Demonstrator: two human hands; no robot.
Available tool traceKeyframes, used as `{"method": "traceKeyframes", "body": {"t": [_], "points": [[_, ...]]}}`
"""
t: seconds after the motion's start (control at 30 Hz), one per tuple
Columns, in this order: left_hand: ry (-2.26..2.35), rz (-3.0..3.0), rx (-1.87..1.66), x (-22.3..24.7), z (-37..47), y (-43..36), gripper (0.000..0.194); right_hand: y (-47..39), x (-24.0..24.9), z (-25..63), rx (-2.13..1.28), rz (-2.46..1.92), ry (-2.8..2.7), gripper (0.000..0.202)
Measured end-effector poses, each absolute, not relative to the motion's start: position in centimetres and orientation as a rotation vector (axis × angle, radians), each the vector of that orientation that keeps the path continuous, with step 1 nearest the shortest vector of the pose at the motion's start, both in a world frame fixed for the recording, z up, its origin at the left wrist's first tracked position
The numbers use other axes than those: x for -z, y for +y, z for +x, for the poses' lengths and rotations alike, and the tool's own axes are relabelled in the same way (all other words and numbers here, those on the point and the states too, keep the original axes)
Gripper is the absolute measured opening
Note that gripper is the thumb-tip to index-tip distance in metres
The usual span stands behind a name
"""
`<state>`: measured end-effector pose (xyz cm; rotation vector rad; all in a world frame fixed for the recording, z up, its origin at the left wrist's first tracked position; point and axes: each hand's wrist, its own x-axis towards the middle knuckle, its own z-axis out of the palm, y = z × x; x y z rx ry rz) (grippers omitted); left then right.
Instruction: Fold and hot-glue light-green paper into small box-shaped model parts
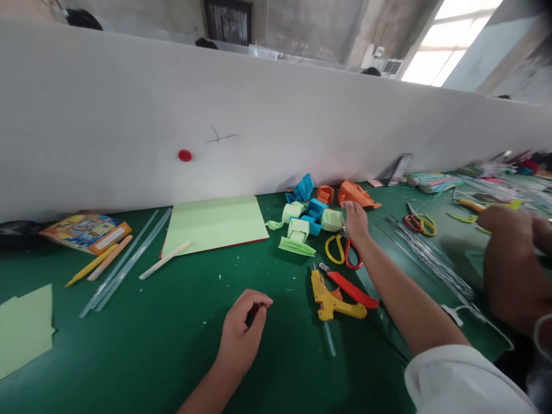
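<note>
My right hand (357, 221) reaches to the back of the green table, its fingers closed at the lower left edge of a piece of folded orange paper (357, 194). Just below it lie scissors (335, 249) with one yellow and one red handle. To its left is a cluster of small folded paper pieces: light green cubes (298, 230), blue pieces (316, 209) and a smaller orange one (325, 194). My left hand (244, 325) hovers over the front of the table, fingers curled toward the thumb with nothing visible in them.
A yellow glue gun (326, 296) lies beside a red utility knife (353, 289). Farther left are light green sheets (218, 223), clear glue sticks (129, 261) and a yellow pen (91, 265). Wires (435, 261), more scissors (420, 223) and another person's hand (511, 259) are at right. A white partition (129, 121) stands behind.
</note>
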<state>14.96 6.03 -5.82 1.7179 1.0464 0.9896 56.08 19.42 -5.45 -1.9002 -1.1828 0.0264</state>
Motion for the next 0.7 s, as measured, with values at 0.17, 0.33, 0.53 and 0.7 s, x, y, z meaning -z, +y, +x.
{"method": "traceKeyframes", "body": {"t": [0.17,0.33,0.53,0.7], "points": [[1.045,1.734,-0.99,5.6,15.0,6.0,0.02,17.1,4.6,55.8,0.065,-1.776,-1.283,0.03],[1.038,1.741,-1.017,5.4,15.2,6.1,0.02,13.8,3.9,55.1,0.109,-1.744,-1.398,0.033],[1.033,1.743,-1.006,5.5,15.2,6.1,0.019,9.5,3.5,52.9,0.144,-1.773,-1.438,0.04],[1.025,1.759,-0.971,5.4,15.2,6.0,0.019,6.1,3.6,48.1,0.081,-1.711,-1.646,0.046]]}}
